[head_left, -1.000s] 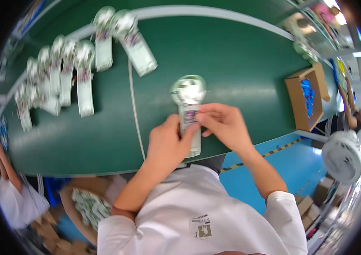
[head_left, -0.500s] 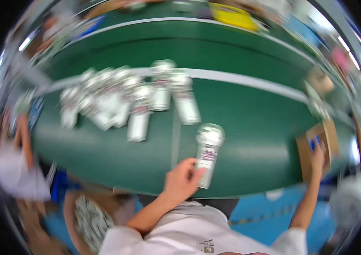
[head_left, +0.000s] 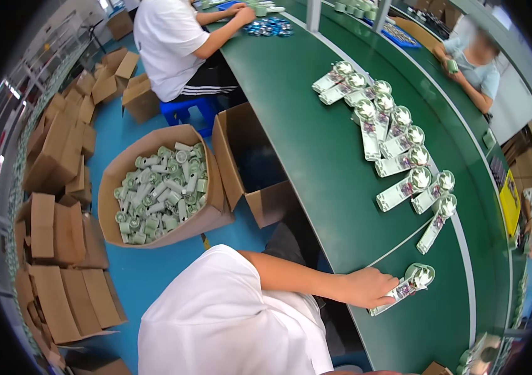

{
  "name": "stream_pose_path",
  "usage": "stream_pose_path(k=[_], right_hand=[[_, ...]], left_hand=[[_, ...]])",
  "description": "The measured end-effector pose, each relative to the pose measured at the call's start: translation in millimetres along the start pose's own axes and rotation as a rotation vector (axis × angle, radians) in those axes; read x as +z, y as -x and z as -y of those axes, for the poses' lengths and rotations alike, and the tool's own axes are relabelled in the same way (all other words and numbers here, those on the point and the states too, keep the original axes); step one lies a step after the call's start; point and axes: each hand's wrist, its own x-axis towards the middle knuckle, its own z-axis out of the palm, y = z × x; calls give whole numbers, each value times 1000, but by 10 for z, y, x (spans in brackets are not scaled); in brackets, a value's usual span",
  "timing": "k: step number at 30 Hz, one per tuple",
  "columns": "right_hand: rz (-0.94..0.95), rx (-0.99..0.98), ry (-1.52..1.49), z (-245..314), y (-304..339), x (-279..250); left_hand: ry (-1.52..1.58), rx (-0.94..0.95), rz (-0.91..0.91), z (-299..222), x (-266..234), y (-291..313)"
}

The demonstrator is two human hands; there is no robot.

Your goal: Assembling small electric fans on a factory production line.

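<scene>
the left hand (head_left: 369,289) pinches the handle (head_left: 381,308) of a pale green casing (head_left: 411,284), which lies on the green table (head_left: 316,156), apart from the other casings (head_left: 401,190); the right hand is out of view. gripping low, clear of the open inner parts (head_left: 402,290), should steady it.

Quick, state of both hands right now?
Left hand: closed on the handle end of a pale green device at the green table.
Right hand: out of view, cannot be told.
</scene>
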Motion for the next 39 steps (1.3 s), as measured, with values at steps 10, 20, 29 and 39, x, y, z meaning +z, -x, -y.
stream_pose_path(k=[10,20,29,39], right_hand=[[-461,661,797,1042,-1072,459],[-350,1251,-1315,3414,-3436,2125],[-143,1514,-1258,3431,-3364,2137],[-230,1484,-1079,3318,-3226,1954]], left_hand=[[533,-191,-348,19,-123,-37],[560,50,-454,-45,-79,140],[490,306,-279,-65,-260,227],[498,220,-66,-117,-199,123]])
